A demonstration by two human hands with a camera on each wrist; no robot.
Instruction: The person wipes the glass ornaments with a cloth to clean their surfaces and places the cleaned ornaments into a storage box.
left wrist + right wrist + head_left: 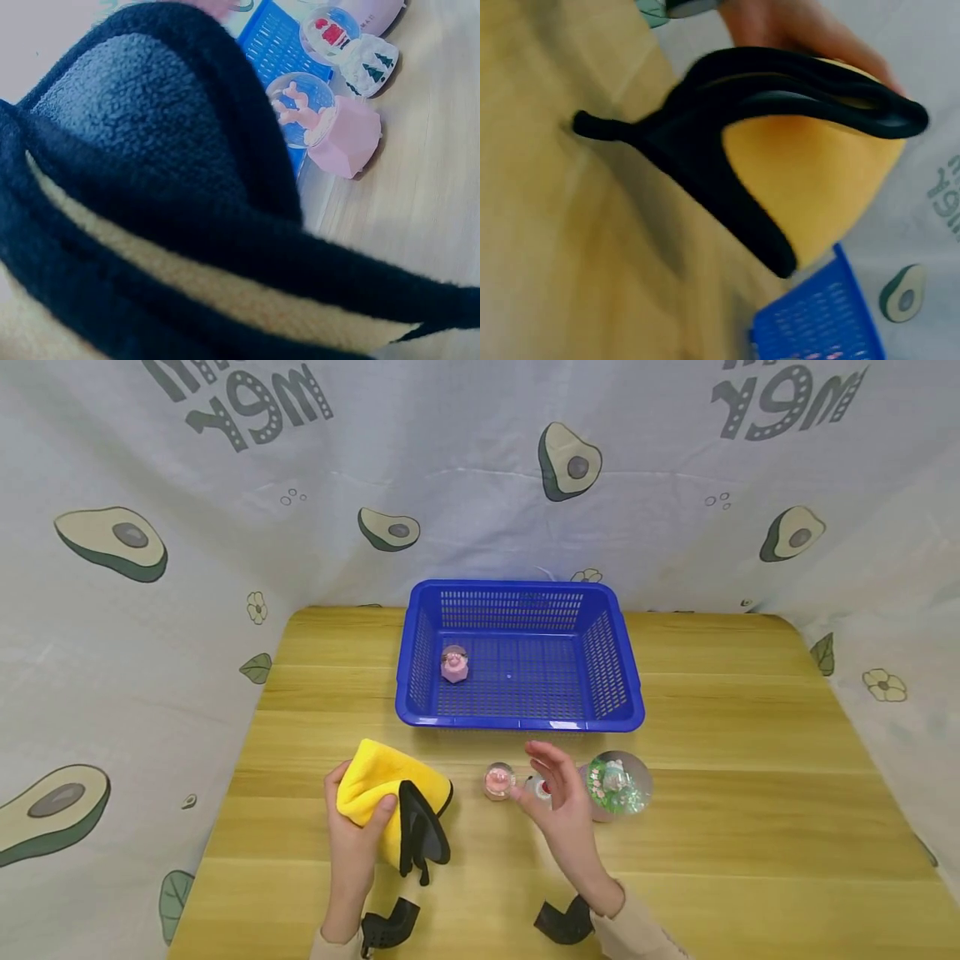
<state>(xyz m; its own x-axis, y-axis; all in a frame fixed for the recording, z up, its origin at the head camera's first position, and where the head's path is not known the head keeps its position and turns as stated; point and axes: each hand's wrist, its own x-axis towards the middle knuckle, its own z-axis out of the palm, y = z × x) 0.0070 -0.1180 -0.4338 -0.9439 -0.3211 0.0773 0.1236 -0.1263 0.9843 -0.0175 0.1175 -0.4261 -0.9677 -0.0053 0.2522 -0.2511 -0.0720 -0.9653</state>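
Observation:
My left hand [354,843] grips a folded yellow cloth [386,774] with black edging and a grey underside, thumb across its front. In the left wrist view the cloth's dark side [150,112] fills much of the picture. My right hand [566,818] hovers over the table with thumb and fingers apart, nothing between them. Near its thumb stands a small snow globe [498,781] with a pink faceted base [346,139]. Partly hidden behind the fingers is a snow globe with a white base [371,64] and green trees. A larger globe [621,783] stands right of the hand.
Behind the hands, a blue plastic basket [517,723] stands at the table's far side. Inside it, at the left, sits another small pink snow globe [453,665]. A white avocado-print curtain [480,485] hangs around the wooden table [750,760].

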